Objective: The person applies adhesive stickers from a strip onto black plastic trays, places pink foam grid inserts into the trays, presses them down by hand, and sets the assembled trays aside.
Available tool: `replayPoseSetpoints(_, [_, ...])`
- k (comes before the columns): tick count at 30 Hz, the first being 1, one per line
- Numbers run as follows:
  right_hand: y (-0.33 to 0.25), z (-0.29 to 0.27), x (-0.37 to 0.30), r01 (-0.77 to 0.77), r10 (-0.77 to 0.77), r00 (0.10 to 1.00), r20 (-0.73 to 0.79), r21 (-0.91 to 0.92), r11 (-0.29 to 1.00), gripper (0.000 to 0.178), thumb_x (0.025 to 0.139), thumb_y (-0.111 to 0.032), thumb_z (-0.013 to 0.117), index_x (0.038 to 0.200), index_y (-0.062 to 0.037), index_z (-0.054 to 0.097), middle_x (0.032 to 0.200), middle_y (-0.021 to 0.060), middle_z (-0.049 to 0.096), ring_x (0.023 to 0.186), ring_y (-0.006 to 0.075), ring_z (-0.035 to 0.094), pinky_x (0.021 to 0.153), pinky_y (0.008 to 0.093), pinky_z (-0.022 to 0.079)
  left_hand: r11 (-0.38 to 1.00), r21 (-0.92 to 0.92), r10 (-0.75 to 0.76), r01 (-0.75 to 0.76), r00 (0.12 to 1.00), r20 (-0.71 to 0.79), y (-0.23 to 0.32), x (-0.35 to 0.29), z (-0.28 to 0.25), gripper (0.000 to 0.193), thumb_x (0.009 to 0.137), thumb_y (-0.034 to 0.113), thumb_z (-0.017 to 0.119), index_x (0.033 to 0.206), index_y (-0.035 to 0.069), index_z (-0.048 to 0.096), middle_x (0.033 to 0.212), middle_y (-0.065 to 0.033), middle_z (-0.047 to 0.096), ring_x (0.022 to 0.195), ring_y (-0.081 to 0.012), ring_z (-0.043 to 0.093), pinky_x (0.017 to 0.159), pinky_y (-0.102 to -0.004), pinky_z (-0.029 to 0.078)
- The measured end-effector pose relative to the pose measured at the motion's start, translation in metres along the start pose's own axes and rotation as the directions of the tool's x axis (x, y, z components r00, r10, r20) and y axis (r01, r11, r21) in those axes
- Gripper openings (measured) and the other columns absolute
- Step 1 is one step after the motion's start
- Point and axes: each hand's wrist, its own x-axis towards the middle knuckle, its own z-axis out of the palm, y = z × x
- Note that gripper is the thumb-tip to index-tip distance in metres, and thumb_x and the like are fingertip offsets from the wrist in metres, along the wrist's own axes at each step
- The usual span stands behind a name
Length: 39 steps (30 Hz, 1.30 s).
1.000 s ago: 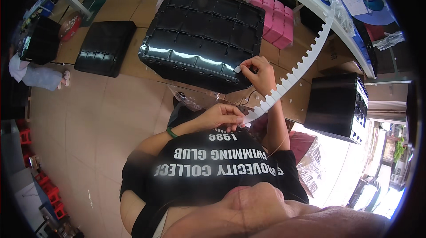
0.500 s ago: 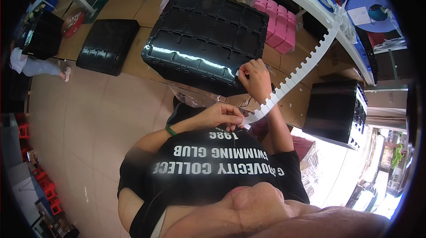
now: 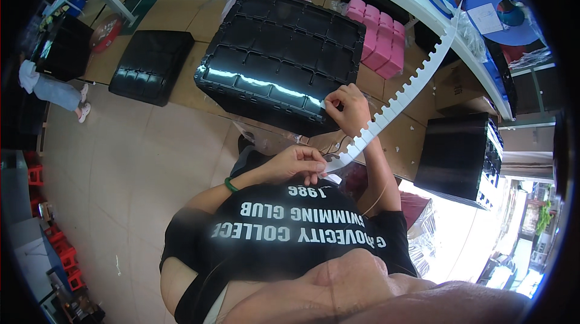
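Observation:
My left hand (image 3: pixel 299 164), in front of my body, pinches the lower end of a long white notched strip (image 3: pixel 402 100). That strip passes over my right forearm and rises toward a blue reel (image 3: pixel 492 3) at the far right. Before me stands a big black plastic crate (image 3: pixel 284 40) with a ribbed top. At its near right edge rests my right hand (image 3: pixel 350 109), fingers curled together against the plastic. What those fingertips press or hold is too small to make out.
Pink foam blocks (image 3: pixel 383 40) sit beyond the crate's right side. A black lid-like panel (image 3: pixel 152 65) lies to the left, and black stacked containers (image 3: pixel 456 155) stand at right. A white table (image 3: pixel 417 0) runs along the far right. Another person (image 3: pixel 57 94) is at far left.
A small white piece at my right fingertips no longer shows clearly; that hand stays at the crate edge. My left hand has shifted slightly left with the strip's end. The other person's legs have moved.

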Motion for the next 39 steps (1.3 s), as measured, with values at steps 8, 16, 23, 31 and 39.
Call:
replayPoseSetpoints(8, [-0.008, -0.003, -0.008, -0.055, 0.058, 0.996, -0.069, 0.042, 0.998, 0.007, 0.077, -0.009, 0.071, 0.080, -0.0036, 0.069, 0.076, 0.0054, 0.062, 0.074, 0.0202, 0.056, 0.067, 0.0332, 0.046, 0.999, -0.029, 0.019, -0.020, 0.999, -0.029, 0.000, -0.003, -0.006, 0.014, 0.095, 0.012, 0.063, 0.101, -0.001, 0.062, 0.088, -0.0079, 0.066, 0.070, -0.0112, 0.063, 0.062, -0.0208, 0.050])
replayPoseSetpoints(16, [0.001, -0.038, -0.114, -0.550, 0.664, 0.742, 0.091, 0.649, 0.526, 0.009, 0.084, -0.005, 0.064, 0.091, 0.0010, 0.064, 0.074, 0.0011, 0.063, 0.063, 0.0086, 0.056, 0.061, 0.0208, 0.043, 0.984, 0.161, 0.097, -0.079, 0.990, -0.106, 0.028, -0.022, -0.026, 0.023, 0.095, 0.019, 0.064, 0.106, -0.002, 0.066, 0.072, -0.0009, 0.059, 0.059, -0.0053, 0.055, 0.054, -0.0180, 0.043])
replayPoseSetpoints(23, [-0.003, 0.017, -0.166, -0.712, 0.743, 0.644, -0.183, 0.213, 0.670, 0.016, 0.087, -0.012, 0.067, 0.100, -0.0020, 0.070, 0.077, 0.0051, 0.068, 0.068, 0.0091, 0.060, 0.064, 0.0237, 0.047, 0.997, 0.010, 0.082, -0.082, 0.993, -0.090, 0.043, -0.040, -0.053, 0.021, 0.097, 0.016, 0.061, 0.103, -0.003, 0.066, 0.068, -0.0010, 0.056, 0.057, -0.0079, 0.052, 0.053, -0.0203, 0.041])
replayPoseSetpoints(31, [-0.098, 0.071, -0.047, -0.527, 0.471, 0.799, 0.375, 0.813, 0.248, 0.019, 0.088, -0.003, 0.063, 0.106, 0.0030, 0.067, 0.090, 0.0040, 0.064, 0.079, 0.0101, 0.060, 0.070, 0.0243, 0.047, 0.987, -0.160, 0.012, 0.009, 0.992, 0.130, 0.046, -0.059, -0.086, 0.024, 0.101, 0.019, 0.055, 0.107, -0.002, 0.063, 0.074, 0.0005, 0.050, 0.066, -0.0089, 0.048, 0.061, -0.0214, 0.039])
replayPoseSetpoints(39, [-0.126, 0.081, 0.002, -0.366, 0.364, 0.898, 0.248, 0.879, 0.306, 0.009, 0.084, 0.000, 0.065, 0.092, -0.0003, 0.065, 0.089, 0.0031, 0.064, 0.074, 0.0093, 0.057, 0.067, 0.0223, 0.044, 0.991, 0.032, 0.134, -0.132, 0.990, -0.042, 0.061, -0.096, -0.111, 0.013, 0.095, 0.015, 0.064, 0.094, 0.002, 0.063, 0.073, -0.0014, 0.059, 0.058, -0.0067, 0.054, 0.053, -0.0204, 0.042])
